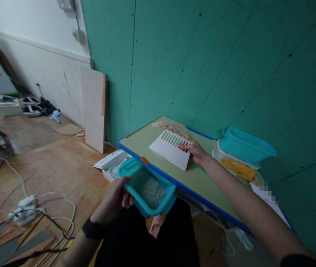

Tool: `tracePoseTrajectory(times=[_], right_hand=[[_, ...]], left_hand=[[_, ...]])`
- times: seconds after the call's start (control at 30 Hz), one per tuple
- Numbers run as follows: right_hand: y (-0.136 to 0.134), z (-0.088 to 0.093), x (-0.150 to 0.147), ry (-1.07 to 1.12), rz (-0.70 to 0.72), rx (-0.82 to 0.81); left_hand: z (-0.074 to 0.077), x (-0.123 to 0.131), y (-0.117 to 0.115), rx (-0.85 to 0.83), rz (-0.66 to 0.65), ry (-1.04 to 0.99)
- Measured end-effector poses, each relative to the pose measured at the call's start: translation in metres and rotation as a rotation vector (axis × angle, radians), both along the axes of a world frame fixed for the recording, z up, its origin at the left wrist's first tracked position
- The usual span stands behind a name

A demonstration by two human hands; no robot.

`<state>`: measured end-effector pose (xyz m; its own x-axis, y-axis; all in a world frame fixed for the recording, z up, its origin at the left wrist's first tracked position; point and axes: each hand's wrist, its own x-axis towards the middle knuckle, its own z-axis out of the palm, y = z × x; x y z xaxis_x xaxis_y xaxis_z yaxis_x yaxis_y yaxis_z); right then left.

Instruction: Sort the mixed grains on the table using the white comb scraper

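Observation:
My left hand (121,191) grips the near left rim of a turquoise plastic bin (171,198), held against the table's front edge above my lap. Pale grains (149,187) cover the bin's inside. In my right hand (194,150) is a white slotted card (171,151), tilted over the table, with fingers over its slotted upper part and the plain edge down. A small patch of pale grains (159,155) lies by the card's lower edge. Behind the card spreads a heap of mixed brownish grains (173,128) on the green tabletop (140,141).
On the table's right stand a second turquoise bin (247,146) and a folded yellow cloth (238,168). The green wall (191,66) borders the table's back. A wooden board (92,107) leans at left. Cables and a power strip (24,210) lie on the floor.

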<state>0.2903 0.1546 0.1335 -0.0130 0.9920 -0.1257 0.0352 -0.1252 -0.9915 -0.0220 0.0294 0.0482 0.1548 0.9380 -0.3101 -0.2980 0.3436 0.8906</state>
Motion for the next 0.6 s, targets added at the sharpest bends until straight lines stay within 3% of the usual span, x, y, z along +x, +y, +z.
tracePoseTrajectory(times=[0.27, 0.43, 0.6], right_hand=[[-0.032, -0.002, -0.014, 0.012, 0.092, -0.064], [-0.05, -0.004, -0.022, 0.024, 0.067, -0.052], [-0.054, 0.009, -0.013, -0.018, 0.074, -0.044]], left_hand=[[-0.006, -0.001, 0.0, -0.006, -0.006, -0.019], [-0.006, -0.001, 0.0, 0.001, -0.001, -0.014], [-0.006, -0.001, 0.001, 0.017, -0.017, -0.02]])
